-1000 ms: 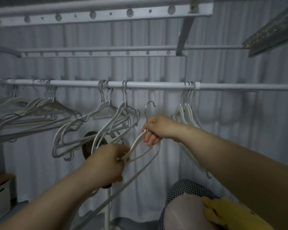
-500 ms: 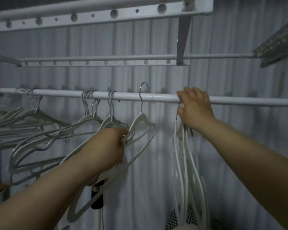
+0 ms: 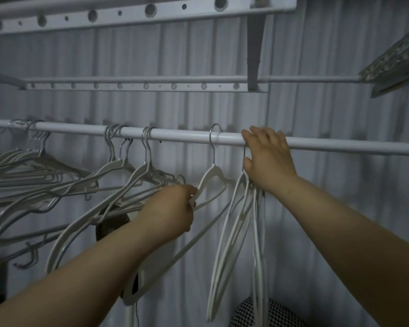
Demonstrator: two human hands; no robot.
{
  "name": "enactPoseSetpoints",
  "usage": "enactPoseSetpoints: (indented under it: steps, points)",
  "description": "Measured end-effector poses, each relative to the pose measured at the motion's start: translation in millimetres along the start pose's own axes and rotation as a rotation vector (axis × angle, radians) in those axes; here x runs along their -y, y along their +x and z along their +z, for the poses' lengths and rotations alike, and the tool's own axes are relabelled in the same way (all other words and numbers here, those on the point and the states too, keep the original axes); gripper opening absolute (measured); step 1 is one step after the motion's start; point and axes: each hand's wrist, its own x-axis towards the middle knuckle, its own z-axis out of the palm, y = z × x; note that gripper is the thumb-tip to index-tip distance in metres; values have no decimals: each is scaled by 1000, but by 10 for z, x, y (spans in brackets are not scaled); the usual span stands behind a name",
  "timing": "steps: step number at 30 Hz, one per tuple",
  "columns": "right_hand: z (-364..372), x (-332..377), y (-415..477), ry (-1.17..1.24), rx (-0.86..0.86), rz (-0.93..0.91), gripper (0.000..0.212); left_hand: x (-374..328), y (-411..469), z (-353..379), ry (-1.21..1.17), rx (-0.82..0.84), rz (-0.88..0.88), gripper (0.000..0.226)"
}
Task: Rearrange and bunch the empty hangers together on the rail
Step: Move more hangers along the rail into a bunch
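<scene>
Two hands are held up at the white rail point(image 3: 180, 135), which runs across from side to side. One single hanger point(image 3: 213, 178) is hooked over the rail near its middle, and its metal hook can be seen on top of the rail. Below the rail, the lower shoulder of this hanger is gripped by the left hand point(image 3: 172, 208), with the fingers curled round the white plastic. The hanger is tilted, and its long bottom bar slants down to the left.

Just right of that hook, the right hand point(image 3: 269, 156) is laid on the rail. Its fingers are bent over the top of the rail and its thumb is kept below. A thin wire hook is pinched between the thumb and first finger. From this hand a bunch of hangers point(image 3: 234, 232) is hung straight down below the rail, packed close together. The other hooks of the bunch are hidden by the hand.

Further left along the rail, a second group of hangers point(image 3: 137, 173) is hung by several hooks. A far group of hangers point(image 3: 21, 166) is found near the rail's left end. Behind the rail a pale curtain point(image 3: 328, 208) is hung. Above the rail a bar with round holes point(image 3: 147, 86) is fixed. Far below the rail, a black-and-white checked thing point(image 3: 276, 312) is partly seen.
</scene>
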Motion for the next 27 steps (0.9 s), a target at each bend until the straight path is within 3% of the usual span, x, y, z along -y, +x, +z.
enactPoseSetpoints:
  steps: [11,19,27]
  points:
    - [-11,25,11,-19,5,-9,57,-22,130,104,-18,53,2,25]
    - [-42,108,16,19,10,35,58,133,-48,-43,33,29,41,38]
    - [-129,614,129,1,-62,37,55,702,-355,-609,-33,-244,84,28]
